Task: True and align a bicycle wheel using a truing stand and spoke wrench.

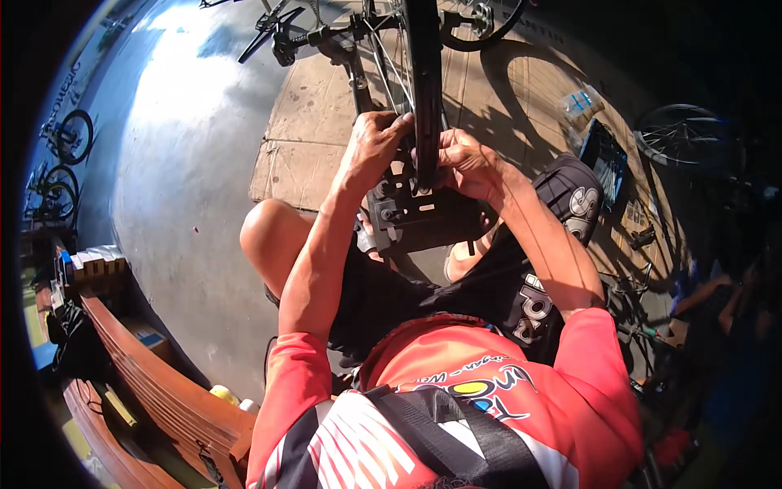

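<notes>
A bicycle wheel (426,73) stands upright in front of me, its dark rim seen nearly edge-on and its spokes fanning to the left. My left hand (373,148) is closed, thumb and fingers pinched at the rim's left side beside the spokes. On the opposite side my right hand (472,167) is also closed, its fingertips against the lower rim. Whether a small tool sits in either pinch is hidden. Below the wheel, between my legs, is a black stand base (423,222) with slots and bolts. A grey stand arm (358,73) rises left of the wheel.
Flattened cardboard (297,122) covers the floor ahead. At right lie a plastic bottle (580,102), a dark tray of tools (603,159) and another spoked wheel (680,134). A wooden bench (155,383) stands at left, bicycles (73,138) beyond. Another person's arm (705,292) shows at right.
</notes>
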`<action>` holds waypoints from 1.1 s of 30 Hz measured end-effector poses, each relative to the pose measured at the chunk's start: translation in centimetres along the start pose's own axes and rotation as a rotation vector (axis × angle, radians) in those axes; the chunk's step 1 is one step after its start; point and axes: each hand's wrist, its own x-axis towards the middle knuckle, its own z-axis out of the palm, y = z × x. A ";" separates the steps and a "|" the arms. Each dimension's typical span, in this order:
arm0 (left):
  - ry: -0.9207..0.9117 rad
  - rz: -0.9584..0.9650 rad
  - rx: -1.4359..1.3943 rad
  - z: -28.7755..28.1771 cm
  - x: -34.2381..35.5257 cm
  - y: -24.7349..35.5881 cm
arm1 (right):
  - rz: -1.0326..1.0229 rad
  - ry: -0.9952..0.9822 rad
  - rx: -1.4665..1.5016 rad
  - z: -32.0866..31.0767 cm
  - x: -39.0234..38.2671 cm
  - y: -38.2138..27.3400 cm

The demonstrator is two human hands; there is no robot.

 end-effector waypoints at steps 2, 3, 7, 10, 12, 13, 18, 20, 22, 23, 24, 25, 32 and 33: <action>-0.062 -0.060 -0.016 -0.1 0.3 0.0 | 0.018 0.019 -0.059 0.4 -0.1 -0.5; -0.054 -0.096 -0.031 -0.2 0.3 -0.1 | -0.001 0.047 -0.103 0.7 0.0 -0.6; -0.036 -0.172 -0.076 -0.1 0.2 -0.1 | -0.033 0.108 -0.371 0.8 0.6 -1.3; -0.027 -0.155 -0.116 -0.2 0.2 0.2 | -0.005 0.239 -0.587 0.9 1.4 -1.3; -0.023 -0.156 -0.047 -0.3 0.4 0.4 | -0.078 0.238 -0.618 1.3 2.1 -0.7; -0.023 -0.156 0.024 -0.4 0.5 0.5 | -0.124 0.242 -0.632 1.5 2.2 -0.5; -0.029 -0.227 -0.024 -0.4 0.6 0.7 | -0.295 0.205 -0.642 2.6 1.5 -0.7; -0.028 -0.253 -0.026 -0.4 0.5 0.7 | -0.277 0.177 -0.598 3.1 0.9 -0.9; -0.017 -0.196 -0.057 -0.6 0.5 0.8 | -0.274 0.155 -0.575 3.8 0.9 -0.7; -0.023 -0.184 -0.126 -0.5 0.5 0.9 | -0.287 0.178 -0.469 4.1 1.0 -0.5; -0.022 -0.182 -0.126 -0.6 0.6 1.0 | -0.299 0.200 -0.364 4.2 1.1 -0.3; -0.024 -0.233 -0.170 -0.6 0.7 1.1 | -0.300 0.198 -0.365 4.2 1.0 -0.2; -0.063 -0.213 -0.316 -0.7 0.9 0.4 | -0.163 -0.121 0.211 1.1 0.0 0.8; -0.064 -0.216 -0.316 -0.7 0.9 0.2 | -0.154 -0.145 0.123 0.8 0.0 0.7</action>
